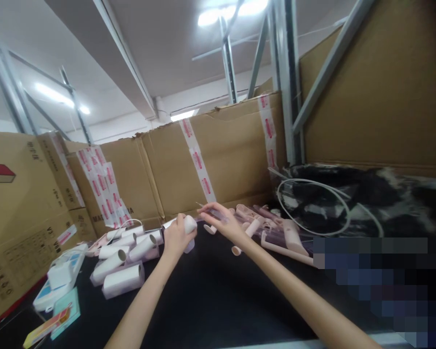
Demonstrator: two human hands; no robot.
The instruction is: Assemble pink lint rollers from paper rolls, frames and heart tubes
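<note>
White roll (189, 226) sits gripped in the left hand (176, 237) above the black table (210, 295), its long axis running left to right. Right hand (221, 220) pinches a thin clear film (203, 209) beside it. Wrapped rolls (123, 257) lie left, pink handles (276, 228) right, cardboard boxes (218, 160) behind.

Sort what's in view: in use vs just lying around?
In use: white roll in left hand; thin clear piece under right hand; pink handles; spare white rolls.
Lying about: cardboard boxes; white cable; dark fabric; colourful packet.
</note>
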